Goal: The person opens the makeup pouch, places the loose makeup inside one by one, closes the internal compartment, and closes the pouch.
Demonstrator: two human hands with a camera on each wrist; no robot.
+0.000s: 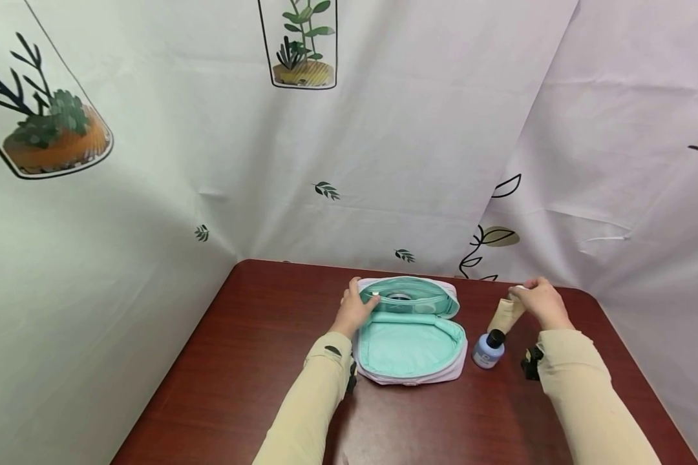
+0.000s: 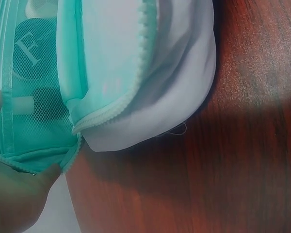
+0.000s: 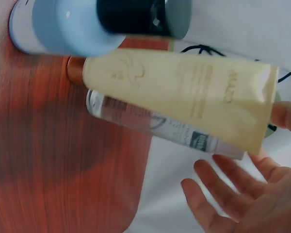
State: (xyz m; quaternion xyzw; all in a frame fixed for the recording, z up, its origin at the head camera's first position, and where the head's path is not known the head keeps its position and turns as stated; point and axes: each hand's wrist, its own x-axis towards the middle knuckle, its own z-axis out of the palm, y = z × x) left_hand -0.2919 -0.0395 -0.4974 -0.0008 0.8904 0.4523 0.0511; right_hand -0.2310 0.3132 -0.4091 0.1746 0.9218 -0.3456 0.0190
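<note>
A pink-and-mint zip toiletry bag [image 1: 410,349] lies spread on the table, its lid raised at the back. With my left hand [image 1: 355,310] I grip the lid's left edge; the thumb [image 2: 48,177] rests at the zipper rim. To the right stand a cream-coloured squeeze tube [image 3: 169,87] and a slim clear bottle [image 3: 150,119] partly behind it. My right hand [image 1: 542,303] is at their upper ends, the other fingers [image 3: 223,184] spread. The thumb and index tips are hidden behind the tube, so a hold cannot be made out.
A blue bottle [image 1: 488,351] with a black cap stands between the bag and my right wrist. Behind the lid's mesh pocket [image 2: 39,63] sit a round dark item and a small dark-capped item. Printed white fabric [image 1: 384,161] hangs behind the brown table [image 1: 256,342].
</note>
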